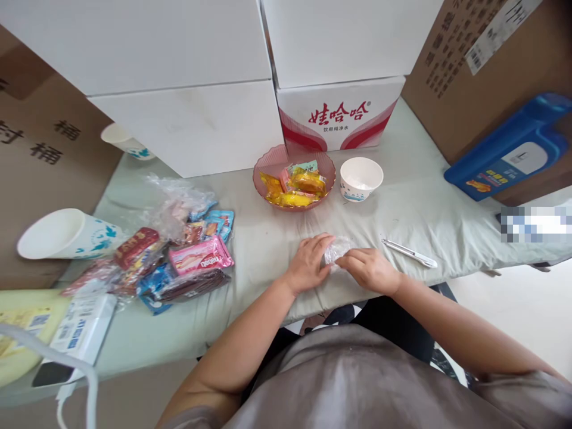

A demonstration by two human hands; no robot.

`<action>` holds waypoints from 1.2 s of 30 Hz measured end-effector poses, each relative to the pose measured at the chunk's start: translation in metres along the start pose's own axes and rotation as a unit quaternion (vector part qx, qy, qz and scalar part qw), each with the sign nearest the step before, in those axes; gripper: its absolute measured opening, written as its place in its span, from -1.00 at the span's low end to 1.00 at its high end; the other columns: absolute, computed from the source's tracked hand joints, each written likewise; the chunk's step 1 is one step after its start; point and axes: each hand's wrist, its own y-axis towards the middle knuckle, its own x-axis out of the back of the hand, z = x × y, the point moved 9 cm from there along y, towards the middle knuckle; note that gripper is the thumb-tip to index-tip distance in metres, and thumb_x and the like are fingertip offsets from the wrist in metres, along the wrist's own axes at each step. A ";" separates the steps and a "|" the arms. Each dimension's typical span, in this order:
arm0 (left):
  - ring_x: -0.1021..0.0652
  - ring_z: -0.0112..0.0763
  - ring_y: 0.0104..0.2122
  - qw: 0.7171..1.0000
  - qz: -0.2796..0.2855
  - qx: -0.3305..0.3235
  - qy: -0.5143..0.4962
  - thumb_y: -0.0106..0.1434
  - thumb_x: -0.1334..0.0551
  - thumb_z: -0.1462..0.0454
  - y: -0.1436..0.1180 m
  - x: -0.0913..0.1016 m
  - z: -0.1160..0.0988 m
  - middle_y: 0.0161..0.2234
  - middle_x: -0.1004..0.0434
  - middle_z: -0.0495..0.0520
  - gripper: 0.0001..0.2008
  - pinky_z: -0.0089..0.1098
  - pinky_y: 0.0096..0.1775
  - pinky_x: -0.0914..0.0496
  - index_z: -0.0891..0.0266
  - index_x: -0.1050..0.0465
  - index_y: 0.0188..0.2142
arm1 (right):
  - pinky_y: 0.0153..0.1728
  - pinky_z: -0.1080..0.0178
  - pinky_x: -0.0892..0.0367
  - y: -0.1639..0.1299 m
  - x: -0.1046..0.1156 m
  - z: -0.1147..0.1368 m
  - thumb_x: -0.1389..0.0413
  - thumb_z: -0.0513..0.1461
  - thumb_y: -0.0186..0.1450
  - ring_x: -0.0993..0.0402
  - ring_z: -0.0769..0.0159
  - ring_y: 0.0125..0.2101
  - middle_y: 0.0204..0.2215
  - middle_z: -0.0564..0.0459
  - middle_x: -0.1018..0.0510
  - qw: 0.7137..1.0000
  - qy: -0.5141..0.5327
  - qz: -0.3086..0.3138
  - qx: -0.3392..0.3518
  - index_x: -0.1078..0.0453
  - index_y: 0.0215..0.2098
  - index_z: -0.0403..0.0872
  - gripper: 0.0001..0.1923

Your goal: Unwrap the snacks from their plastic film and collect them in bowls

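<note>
While both hands, left hand (308, 261) and right hand (369, 269), pinch the clear wrapper (336, 250) on the surface (415, 208), at six o'clock from the pink bowl (268, 164), grip should stay light and even.

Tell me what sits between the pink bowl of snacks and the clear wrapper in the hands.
Only bare grey cloth, per the head view, separates the pink bowl from the clear wrapper.

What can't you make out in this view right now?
Head view:
- Clear wrapper: its contents are hidden by the left hand and right hand.
- White bowl: its contents are too pale to tell.
- Right-edge patch: pixelated.
- Blue jug: its label is too small to read.
</note>
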 end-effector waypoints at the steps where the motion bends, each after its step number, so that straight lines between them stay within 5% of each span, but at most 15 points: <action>1: -0.34 -0.13 0.17 1.000 -0.007 0.004 -0.004 0.21 -0.17 0.28 0.000 0.001 0.002 0.16 -0.31 0.23 -0.36 -0.06 0.14 -0.25 0.19 -0.03 0.27 | -0.42 0.28 -0.18 0.007 -0.004 -0.011 0.13 -0.28 0.45 -0.39 0.35 -0.42 -0.40 0.02 -0.50 1.000 -0.025 0.007 -0.011 -0.39 -0.09 -0.12 -0.74; 7: -0.30 -0.12 0.19 0.999 -0.041 0.009 -0.015 0.13 -0.14 0.42 -0.002 0.006 0.004 0.18 -0.22 0.27 -0.25 -0.03 0.15 -0.26 0.18 0.06 0.29 | -0.49 0.25 -0.02 0.034 -0.038 -0.061 0.09 -0.15 0.45 -0.34 0.33 -0.48 -0.39 -0.03 -0.49 0.987 -0.108 0.064 -0.105 -0.46 -0.23 -0.13 -0.68; 11: -0.37 -0.17 0.09 0.999 -0.034 0.016 -0.003 0.26 -0.09 0.35 0.000 0.006 0.003 0.07 -0.31 0.22 -0.64 -0.11 0.12 -0.30 0.23 -0.31 0.06 | -0.46 0.24 -0.04 0.031 -0.042 -0.062 0.09 -0.15 0.45 -0.33 0.33 -0.46 -0.36 -0.02 -0.50 0.987 -0.093 0.051 -0.124 -0.46 -0.16 -0.10 -0.68; 14: -0.39 -0.12 0.00 0.993 -0.048 0.081 0.065 0.31 -0.14 0.22 0.002 0.007 0.012 -0.03 -0.37 0.21 -0.78 -0.08 0.06 -0.33 0.24 -0.45 -0.11 | -0.45 0.24 -0.07 0.029 -0.042 -0.063 0.09 -0.13 0.45 -0.33 0.32 -0.45 -0.36 -0.02 -0.49 0.987 -0.085 0.045 -0.130 -0.47 -0.16 -0.09 -0.67; 19: -0.37 -0.07 -0.01 0.984 -0.061 0.125 0.110 0.19 -0.28 0.25 0.003 0.008 0.016 -0.07 -0.40 0.20 -0.76 -0.08 0.03 -0.32 0.25 -0.47 -0.13 | -0.26 0.18 -0.21 0.021 -0.012 -0.078 0.08 -0.23 0.42 -0.33 0.18 -0.29 -0.34 -0.08 -0.47 0.970 -0.109 -0.072 -0.206 -0.46 -0.23 -0.09 -0.73; 22: -0.37 -0.08 0.00 0.985 -0.061 0.124 0.104 0.18 -0.28 0.25 0.003 0.008 0.015 -0.06 -0.41 0.19 -0.73 -0.07 0.04 -0.33 0.24 -0.46 -0.11 | -0.13 0.09 -0.24 0.016 0.000 -0.064 0.03 -0.24 0.39 -0.32 0.13 -0.16 -0.20 -0.11 -0.48 0.973 -0.067 -0.121 -0.185 -0.44 -0.14 -0.07 -0.79; 26: -0.36 -0.06 0.03 0.986 -0.066 0.123 0.095 0.12 -0.24 0.35 0.001 0.010 0.016 -0.04 -0.40 0.20 -0.68 -0.05 0.06 -0.32 0.25 -0.44 -0.09 | -0.08 0.10 -0.25 0.013 -0.028 -0.022 -0.01 -0.23 0.39 -0.31 0.15 -0.07 -0.10 -0.09 -0.48 0.996 -0.001 -0.007 -0.086 -0.42 -0.06 -0.04 -0.78; 30: -0.38 -0.12 0.00 0.986 -0.093 0.119 0.069 0.03 -0.14 0.49 -0.002 0.014 0.019 -0.05 -0.41 0.17 -0.59 -0.06 0.08 -0.32 0.24 -0.40 -0.10 | -0.19 0.14 -0.30 0.009 -0.037 -0.019 0.02 -0.28 0.40 -0.36 0.19 -0.18 -0.20 -0.08 -0.52 0.996 -0.011 0.032 -0.085 -0.44 -0.12 -0.06 -0.79; 33: -0.39 -0.14 -0.01 0.987 -0.103 0.115 0.051 0.07 -0.13 0.48 -0.003 0.015 0.022 -0.08 -0.43 0.17 -0.66 -0.07 0.05 -0.33 0.25 -0.41 -0.15 | -0.24 0.19 -0.34 0.021 -0.004 -0.043 0.06 -0.29 0.41 -0.40 0.24 -0.27 -0.30 -0.04 -0.52 0.997 0.028 -0.023 -0.072 -0.45 -0.19 -0.03 -0.77; 36: -0.39 -0.14 -0.02 0.987 -0.096 0.120 0.038 0.10 -0.15 0.46 -0.002 0.013 0.025 -0.10 -0.44 0.15 -0.74 -0.08 0.02 -0.35 0.23 -0.43 -0.20 | -0.15 0.12 -0.36 0.041 0.063 -0.103 0.06 -0.24 0.40 -0.43 0.19 -0.19 -0.26 -0.06 -0.53 0.974 -0.001 -0.158 -0.164 -0.44 -0.17 0.00 -0.77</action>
